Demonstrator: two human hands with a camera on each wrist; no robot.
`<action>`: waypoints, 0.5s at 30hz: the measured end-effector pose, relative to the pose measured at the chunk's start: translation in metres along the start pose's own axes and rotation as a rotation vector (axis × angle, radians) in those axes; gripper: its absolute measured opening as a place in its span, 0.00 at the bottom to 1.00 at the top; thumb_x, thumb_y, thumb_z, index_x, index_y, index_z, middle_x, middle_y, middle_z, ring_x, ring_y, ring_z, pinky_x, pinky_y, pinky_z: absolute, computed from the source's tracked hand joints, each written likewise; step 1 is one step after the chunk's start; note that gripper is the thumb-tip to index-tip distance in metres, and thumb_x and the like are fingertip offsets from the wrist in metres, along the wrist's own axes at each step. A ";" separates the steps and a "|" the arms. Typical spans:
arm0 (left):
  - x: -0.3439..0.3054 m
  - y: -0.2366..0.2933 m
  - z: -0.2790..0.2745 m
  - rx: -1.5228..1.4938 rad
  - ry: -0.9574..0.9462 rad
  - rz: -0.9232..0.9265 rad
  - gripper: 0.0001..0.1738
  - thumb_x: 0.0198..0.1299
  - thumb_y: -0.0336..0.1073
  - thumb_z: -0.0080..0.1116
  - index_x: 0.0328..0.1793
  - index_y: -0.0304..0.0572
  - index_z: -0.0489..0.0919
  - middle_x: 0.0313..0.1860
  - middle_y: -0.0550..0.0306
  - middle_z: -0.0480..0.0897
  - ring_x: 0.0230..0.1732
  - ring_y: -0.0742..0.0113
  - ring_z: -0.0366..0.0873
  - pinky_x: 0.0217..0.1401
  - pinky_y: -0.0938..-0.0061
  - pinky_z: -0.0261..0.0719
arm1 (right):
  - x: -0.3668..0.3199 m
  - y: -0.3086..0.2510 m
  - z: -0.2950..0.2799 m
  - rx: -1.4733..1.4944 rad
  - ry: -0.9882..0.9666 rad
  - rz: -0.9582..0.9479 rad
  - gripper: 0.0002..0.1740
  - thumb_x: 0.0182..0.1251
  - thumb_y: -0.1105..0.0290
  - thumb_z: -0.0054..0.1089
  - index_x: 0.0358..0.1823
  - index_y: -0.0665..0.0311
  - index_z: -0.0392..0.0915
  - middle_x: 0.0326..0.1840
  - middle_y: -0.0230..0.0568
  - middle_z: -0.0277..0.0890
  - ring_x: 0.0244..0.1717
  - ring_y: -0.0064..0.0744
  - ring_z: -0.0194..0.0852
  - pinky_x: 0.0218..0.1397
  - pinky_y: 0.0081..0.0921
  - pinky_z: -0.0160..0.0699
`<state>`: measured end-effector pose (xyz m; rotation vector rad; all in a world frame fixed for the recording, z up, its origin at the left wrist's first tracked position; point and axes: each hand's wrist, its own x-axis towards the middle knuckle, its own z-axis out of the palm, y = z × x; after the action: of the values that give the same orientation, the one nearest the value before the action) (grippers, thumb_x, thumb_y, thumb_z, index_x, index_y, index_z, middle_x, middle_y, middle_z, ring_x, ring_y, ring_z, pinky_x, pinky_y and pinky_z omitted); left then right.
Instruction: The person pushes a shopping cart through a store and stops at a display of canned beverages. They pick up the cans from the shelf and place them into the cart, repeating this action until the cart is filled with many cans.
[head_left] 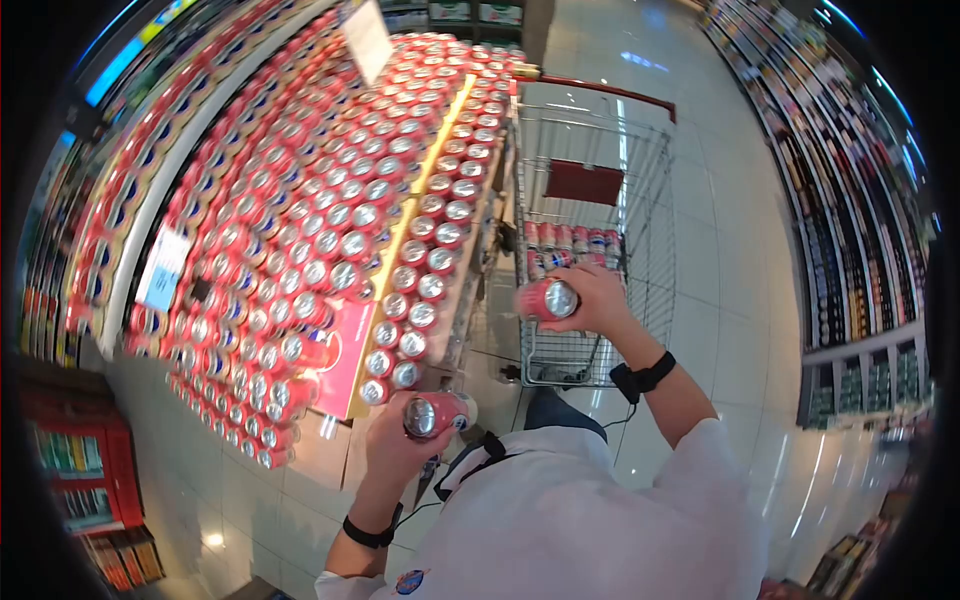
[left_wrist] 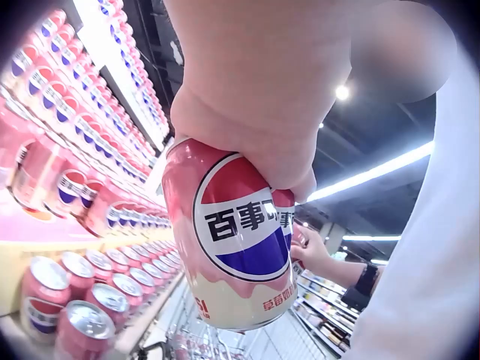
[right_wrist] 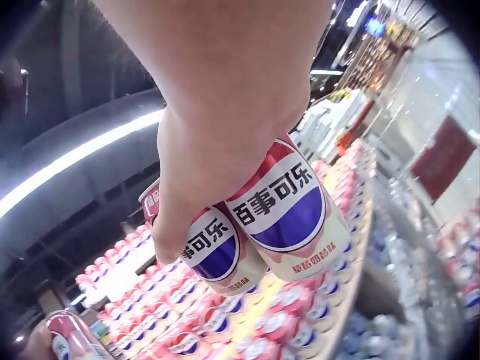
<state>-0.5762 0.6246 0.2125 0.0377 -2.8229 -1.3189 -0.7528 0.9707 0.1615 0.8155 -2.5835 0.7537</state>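
Near the display's front corner, my left hand (head_left: 390, 448) grips a pink soda can (left_wrist: 240, 240) with a red, white and blue round logo. A second can (left_wrist: 284, 211) shows partly behind it, at the fingers. My right hand (head_left: 603, 300) is over the shopping cart (head_left: 645, 230), holding two similar cans side by side: the nearer can (right_wrist: 292, 214) and the other can (right_wrist: 217, 251), partly covered by fingers. Inside the cart, pink cans (head_left: 572, 238) stand in rows just beyond my right hand.
A large stacked display of pink cans (head_left: 330, 215) fills the left, with a yellow strip (head_left: 440, 150) running through it. A pink sign (head_left: 345, 355) is at its front corner. Stocked shelves (head_left: 840, 190) line the right side, across a tiled aisle (head_left: 735, 300).
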 end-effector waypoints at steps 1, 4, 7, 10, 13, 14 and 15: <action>0.010 0.008 0.015 0.009 -0.029 0.015 0.35 0.42 0.49 0.84 0.54 0.41 0.81 0.39 0.50 0.87 0.41 0.53 0.88 0.45 0.64 0.86 | -0.021 0.030 0.000 -0.036 -0.002 0.090 0.44 0.30 0.42 0.88 0.52 0.55 0.83 0.43 0.40 0.84 0.45 0.44 0.86 0.47 0.38 0.86; 0.045 0.035 0.056 0.107 -0.222 0.068 0.37 0.43 0.51 0.83 0.56 0.40 0.79 0.40 0.47 0.87 0.41 0.50 0.88 0.45 0.62 0.86 | -0.073 0.102 0.003 -0.074 -0.042 0.315 0.45 0.33 0.41 0.86 0.55 0.55 0.83 0.45 0.42 0.85 0.46 0.46 0.86 0.50 0.41 0.84; 0.078 0.063 0.105 0.095 -0.303 0.093 0.38 0.43 0.52 0.83 0.56 0.40 0.79 0.40 0.45 0.87 0.41 0.47 0.87 0.44 0.61 0.85 | -0.106 0.158 0.019 -0.017 -0.101 0.525 0.44 0.37 0.40 0.84 0.55 0.57 0.82 0.47 0.43 0.86 0.49 0.48 0.85 0.53 0.44 0.83; 0.107 0.082 0.150 0.191 -0.377 0.085 0.40 0.43 0.55 0.83 0.56 0.39 0.78 0.38 0.44 0.87 0.39 0.46 0.87 0.42 0.60 0.85 | -0.135 0.213 0.057 0.060 -0.333 0.759 0.42 0.38 0.37 0.81 0.51 0.58 0.81 0.42 0.47 0.86 0.47 0.50 0.86 0.49 0.46 0.85; 0.125 0.089 0.189 0.221 -0.426 0.065 0.41 0.42 0.55 0.83 0.57 0.38 0.77 0.37 0.45 0.87 0.38 0.45 0.87 0.41 0.60 0.86 | -0.165 0.251 0.112 -0.026 -0.589 0.704 0.39 0.36 0.40 0.82 0.47 0.57 0.83 0.41 0.42 0.86 0.46 0.46 0.85 0.51 0.42 0.84; 0.129 0.087 0.199 0.248 -0.414 0.097 0.42 0.42 0.55 0.83 0.57 0.39 0.76 0.37 0.45 0.87 0.38 0.45 0.87 0.41 0.60 0.86 | -0.173 0.255 0.129 -0.018 -0.617 0.682 0.36 0.34 0.41 0.82 0.42 0.58 0.84 0.39 0.43 0.86 0.45 0.46 0.85 0.49 0.43 0.84; 0.132 0.087 0.207 0.277 -0.403 0.124 0.42 0.42 0.55 0.83 0.58 0.39 0.76 0.37 0.45 0.87 0.38 0.46 0.87 0.40 0.60 0.86 | -0.179 0.258 0.148 0.007 -0.634 0.691 0.36 0.34 0.41 0.82 0.42 0.58 0.84 0.39 0.43 0.86 0.45 0.46 0.85 0.49 0.43 0.84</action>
<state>-0.7158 0.8345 0.1478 -0.4378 -3.2533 -0.9958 -0.7902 1.1428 -0.1378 0.1274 -3.5010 0.7581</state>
